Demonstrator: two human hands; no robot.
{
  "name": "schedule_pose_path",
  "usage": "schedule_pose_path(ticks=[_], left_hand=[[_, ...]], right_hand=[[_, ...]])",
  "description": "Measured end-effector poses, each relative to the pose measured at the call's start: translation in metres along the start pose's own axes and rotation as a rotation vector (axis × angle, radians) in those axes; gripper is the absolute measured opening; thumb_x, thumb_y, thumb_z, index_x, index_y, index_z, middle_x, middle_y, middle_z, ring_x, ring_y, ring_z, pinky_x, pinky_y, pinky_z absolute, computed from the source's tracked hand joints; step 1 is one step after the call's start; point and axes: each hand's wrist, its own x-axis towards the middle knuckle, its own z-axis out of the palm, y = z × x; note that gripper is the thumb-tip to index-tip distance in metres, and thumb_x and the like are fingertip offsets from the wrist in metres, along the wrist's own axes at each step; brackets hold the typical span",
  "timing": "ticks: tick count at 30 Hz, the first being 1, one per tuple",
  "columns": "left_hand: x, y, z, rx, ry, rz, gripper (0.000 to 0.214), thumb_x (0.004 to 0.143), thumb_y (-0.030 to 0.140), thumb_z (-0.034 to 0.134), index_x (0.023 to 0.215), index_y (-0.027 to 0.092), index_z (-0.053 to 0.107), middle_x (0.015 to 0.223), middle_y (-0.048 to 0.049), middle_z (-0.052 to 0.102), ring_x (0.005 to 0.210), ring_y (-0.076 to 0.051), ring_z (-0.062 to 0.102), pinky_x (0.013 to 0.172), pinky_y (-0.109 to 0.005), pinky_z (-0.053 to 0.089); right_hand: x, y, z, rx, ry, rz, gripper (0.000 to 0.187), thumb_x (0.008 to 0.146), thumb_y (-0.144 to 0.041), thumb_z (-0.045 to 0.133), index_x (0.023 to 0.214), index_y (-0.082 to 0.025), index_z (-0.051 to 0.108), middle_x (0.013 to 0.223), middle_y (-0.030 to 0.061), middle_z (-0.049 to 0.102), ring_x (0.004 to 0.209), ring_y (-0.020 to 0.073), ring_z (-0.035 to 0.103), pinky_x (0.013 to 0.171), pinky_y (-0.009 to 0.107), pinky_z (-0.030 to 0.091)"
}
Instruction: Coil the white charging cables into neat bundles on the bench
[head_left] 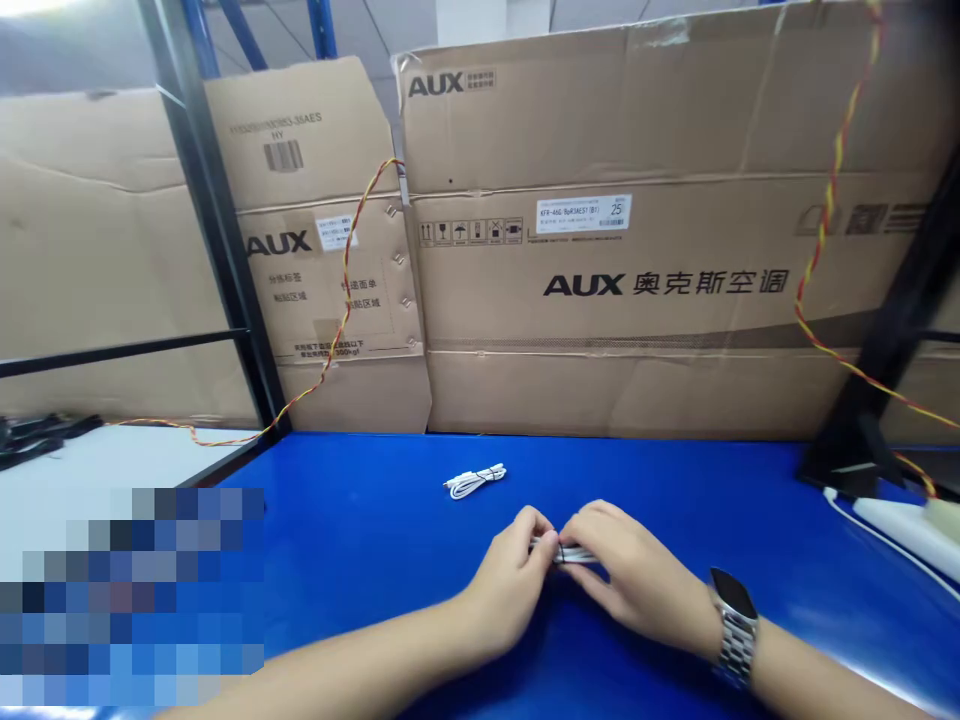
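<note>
Both my hands meet over the blue table point(360, 540), pinching a bundled white cable point(571, 553) between them. My left hand point(510, 585) grips its left end with curled fingers. My right hand point(637, 575), with a metal-band watch point(735, 620) on the wrist, holds the right part, fingers closed over it. A dark tie seems to sit at the middle of the bundle. A second coiled white cable point(474, 481), tied with a dark band, lies on the table beyond my hands.
Large AUX cardboard boxes point(660, 260) wall off the back of the table. A red-and-yellow twisted wire point(341, 310) hangs across them. Black frame posts point(217, 240) stand left and right. A white power strip point(911, 525) lies at the right edge. A white surface point(97, 465) adjoins at left.
</note>
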Motion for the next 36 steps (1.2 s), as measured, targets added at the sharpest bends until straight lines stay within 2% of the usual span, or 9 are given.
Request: schedule_pose_path(ticks=[9,14,18,22,25,27,30,32,36], left_hand=[[0.012,0.004,-0.003,-0.386,-0.053,-0.25,0.006,0.069,0.022,0.049,0.071,0.018,0.047,0.059,0.0041,0.05,0.056,-0.01,0.045,0.052,-0.022,0.028],[0.013,0.008,-0.007,-0.554,-0.072,-0.32,0.023,0.057,0.01,0.054,0.079,0.016,0.049,0.053,0.0063,0.048,0.048,-0.008,0.041,0.052,-0.022,0.029],[0.016,0.006,-0.003,-0.586,-0.075,-0.318,0.019,0.06,0.012,0.058,0.077,0.016,0.051,0.055,0.0049,0.052,0.051,-0.009,0.044,0.052,-0.021,0.031],[0.018,-0.001,0.005,-0.557,-0.061,-0.279,0.012,0.071,0.024,0.056,0.081,0.018,0.052,0.062,0.004,0.056,0.055,-0.01,0.046,0.052,-0.021,0.033],[0.02,-0.009,0.009,-0.519,0.035,-0.315,0.019,0.071,0.03,0.06,0.083,0.02,0.051,0.058,0.0055,0.054,0.052,-0.009,0.044,0.05,-0.02,0.033],[0.021,-0.013,0.009,-0.513,0.06,-0.296,0.021,0.071,0.035,0.06,0.082,0.02,0.05,0.056,0.0063,0.052,0.05,-0.008,0.043,0.05,-0.02,0.033],[0.021,-0.016,0.008,-0.523,0.043,-0.275,0.022,0.071,0.036,0.06,0.081,0.02,0.048,0.057,0.0063,0.051,0.05,-0.008,0.042,0.049,-0.019,0.032],[0.023,-0.019,0.007,-0.539,0.036,-0.279,0.023,0.071,0.037,0.059,0.081,0.02,0.047,0.057,0.006,0.049,0.05,-0.008,0.043,0.048,-0.02,0.033],[0.028,-0.031,0.005,-0.578,0.032,-0.245,0.029,0.067,0.042,0.06,0.078,0.02,0.045,0.053,0.0073,0.043,0.047,-0.008,0.042,0.043,-0.02,0.029]], right_hand=[[0.004,0.011,-0.002,-0.391,0.05,-0.312,0.024,0.083,-0.004,0.033,0.084,-0.015,0.054,0.078,0.0056,0.058,0.074,0.0156,0.048,0.085,0.039,0.034],[0.002,0.011,-0.007,-0.583,0.067,-0.497,0.021,0.083,-0.008,0.038,0.089,-0.018,0.056,0.074,0.0032,0.058,0.068,0.0145,0.047,0.087,0.04,0.033],[0.001,0.011,-0.012,-0.588,0.028,-0.507,0.024,0.085,-0.009,0.036,0.092,-0.021,0.056,0.077,0.002,0.059,0.07,0.0139,0.048,0.092,0.038,0.03],[0.006,0.027,-0.024,-0.35,-0.01,-0.213,0.017,0.083,-0.027,0.047,0.096,-0.021,0.057,0.093,0.0045,0.06,0.087,0.0169,0.051,0.092,0.037,0.032],[0.007,0.067,-0.043,0.07,-0.003,0.245,0.049,0.06,-0.043,0.07,0.104,-0.026,0.057,0.107,0.0026,0.057,0.099,0.0197,0.05,0.089,0.034,0.037],[0.001,0.105,-0.062,0.222,0.193,0.658,0.049,0.054,-0.035,0.076,0.098,-0.023,0.06,0.103,0.0027,0.058,0.097,0.0194,0.052,0.087,0.032,0.039],[-0.021,0.161,-0.09,0.244,0.419,0.918,0.034,0.072,-0.026,0.065,0.101,-0.01,0.057,0.109,0.0131,0.053,0.1,0.0237,0.05,0.087,0.041,0.038],[-0.041,0.189,-0.103,0.328,0.582,1.035,0.029,0.084,-0.027,0.05,0.11,-0.014,0.049,0.113,0.0084,0.051,0.096,0.0198,0.053,0.08,0.041,0.044],[-0.072,0.227,-0.114,0.729,0.902,1.065,0.029,0.085,-0.029,0.049,0.11,-0.015,0.05,0.11,0.0075,0.053,0.092,0.0189,0.055,0.076,0.039,0.047]])
